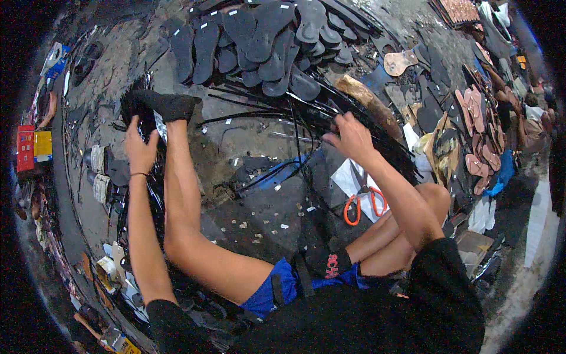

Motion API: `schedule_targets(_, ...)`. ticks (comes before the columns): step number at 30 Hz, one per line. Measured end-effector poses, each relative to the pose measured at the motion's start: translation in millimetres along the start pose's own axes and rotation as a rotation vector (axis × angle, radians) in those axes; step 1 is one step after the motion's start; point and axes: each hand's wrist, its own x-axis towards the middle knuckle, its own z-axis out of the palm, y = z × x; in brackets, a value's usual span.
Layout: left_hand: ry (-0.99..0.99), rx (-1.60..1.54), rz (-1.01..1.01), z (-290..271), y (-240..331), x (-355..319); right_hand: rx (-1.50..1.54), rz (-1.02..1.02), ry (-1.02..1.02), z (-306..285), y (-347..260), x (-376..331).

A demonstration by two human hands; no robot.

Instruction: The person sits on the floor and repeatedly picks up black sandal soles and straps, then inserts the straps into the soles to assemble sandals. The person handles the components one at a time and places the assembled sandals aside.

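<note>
My left hand (141,151) is beside my sock-covered left foot, its thumb apart from its fingers. The fingertips reach a bundle of thin black strips (131,107) that lies along the outside of that leg; I cannot make out anything gripped. My right hand (352,139) hovers at a long heap of glossy black strips (386,144), thumb held away from the bent fingers. Nothing shows between them. Below that hand, scissors (352,212) with orange handles rest on white paper (346,176) near my right shin.
A large pile of black sole-shaped pieces (259,41) lies ahead. A rough wooden block (367,97) sits beside the strip heap. Pinkish sandals (476,165) are scattered at right. Red and yellow boxes (25,147) stand at far left. Loose strips and scraps litter the floor between my legs.
</note>
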Motion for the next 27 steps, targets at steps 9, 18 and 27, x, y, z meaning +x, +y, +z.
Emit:
schedule_targets(9, -0.606, -0.839, -0.058, 7, 263, -95, 0.366, -0.147, -0.284, -51, 18, 33)
schedule_targets(18, -0.698, -1.757, -0.943, 94, 335, -145, 0.462, 0.078, -0.236, -25, 35, 12)
schedule_targets(27, -0.746, -1.682, -1.095, 74, 315, -179, 0.001, -0.025, -0.201, -30, 27, -15)
